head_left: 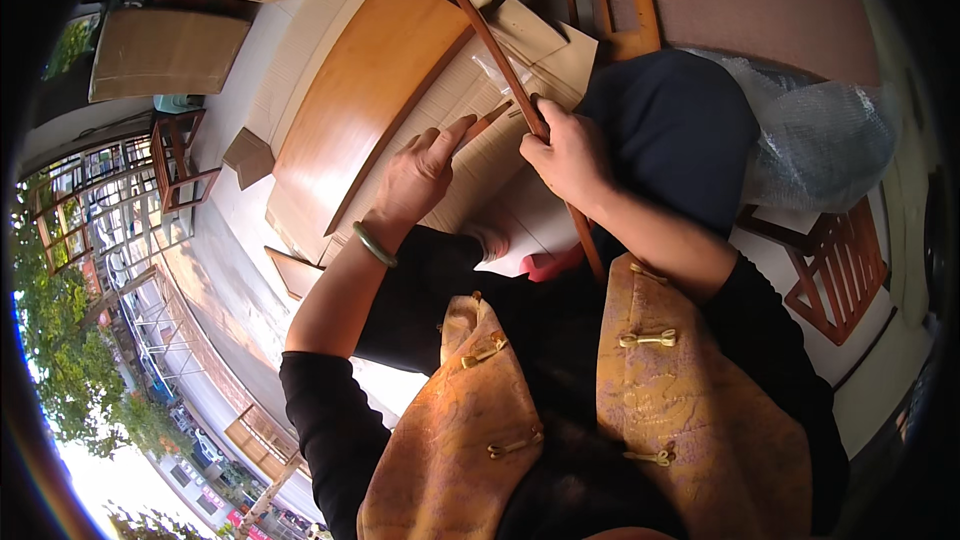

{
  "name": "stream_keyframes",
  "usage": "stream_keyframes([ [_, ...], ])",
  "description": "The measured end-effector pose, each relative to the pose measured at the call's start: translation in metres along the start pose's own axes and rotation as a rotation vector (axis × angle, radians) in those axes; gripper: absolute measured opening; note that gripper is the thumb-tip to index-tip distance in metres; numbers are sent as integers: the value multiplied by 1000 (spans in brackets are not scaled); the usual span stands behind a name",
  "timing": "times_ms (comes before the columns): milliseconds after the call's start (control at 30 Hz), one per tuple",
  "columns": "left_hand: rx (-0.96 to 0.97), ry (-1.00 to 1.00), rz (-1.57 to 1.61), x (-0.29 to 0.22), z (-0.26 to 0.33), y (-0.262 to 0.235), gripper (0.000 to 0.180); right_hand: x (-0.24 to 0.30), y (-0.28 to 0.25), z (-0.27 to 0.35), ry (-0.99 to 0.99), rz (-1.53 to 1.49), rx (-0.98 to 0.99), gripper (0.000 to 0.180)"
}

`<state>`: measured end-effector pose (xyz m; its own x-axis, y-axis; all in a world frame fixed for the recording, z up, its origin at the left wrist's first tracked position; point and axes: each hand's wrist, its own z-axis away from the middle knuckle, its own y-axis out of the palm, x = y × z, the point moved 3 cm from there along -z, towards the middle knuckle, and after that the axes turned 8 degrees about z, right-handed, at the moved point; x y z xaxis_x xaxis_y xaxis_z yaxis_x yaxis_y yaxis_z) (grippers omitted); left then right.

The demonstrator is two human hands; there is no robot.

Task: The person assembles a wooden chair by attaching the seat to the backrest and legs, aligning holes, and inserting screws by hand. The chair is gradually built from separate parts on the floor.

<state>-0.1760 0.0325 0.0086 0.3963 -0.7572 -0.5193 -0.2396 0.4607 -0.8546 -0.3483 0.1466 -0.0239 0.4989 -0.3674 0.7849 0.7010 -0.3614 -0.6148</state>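
The right hand (572, 155) is closed in a fist-like grip round a long, thin, curved wooden slat (497, 48), which runs from far beyond the knuckles down past the wrist and out of sight beside the person's lap. The left hand (425, 172) lies just to the left of it, fingers held together and stretched flat, pressing on a sheet of corrugated cardboard (478, 165); its fingertips point toward a short brown wooden piece (490, 122) that sits between the two hands, close to the slat. A green bangle (374, 244) circles the left wrist.

Beyond the left hand's fingers lies a broad curved wooden panel (360, 100), resting on the same cardboard packing. Behind the right forearm sits a heap of bubble wrap (820, 140), and farther out on that side a slatted dark wooden frame (840, 270) lies on the floor.

The slat looks slender and is held near its middle, so its far end could swing and knock the panel's edge if the grip twists. Too much bending force might crack it. The cardboard under the left palm may also slide, since it seems to be loose sheets.
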Motion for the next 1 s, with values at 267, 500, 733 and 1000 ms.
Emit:
stream_keyframes([
  [267,90,-24,47,6,-9,15,58,2,1,3,-51,13,-22,42],
  [500,168,-75,64,4,-10,18,62,-3,2,6,-120,34,-45,37],
  [733,118,-31,72,0,-10,16,66,0,-1,6,-120,77,-22,34],
  [1000,-30,64,-51,-16,4,-5,59,0,-2,7,32,-52,54,27],
])
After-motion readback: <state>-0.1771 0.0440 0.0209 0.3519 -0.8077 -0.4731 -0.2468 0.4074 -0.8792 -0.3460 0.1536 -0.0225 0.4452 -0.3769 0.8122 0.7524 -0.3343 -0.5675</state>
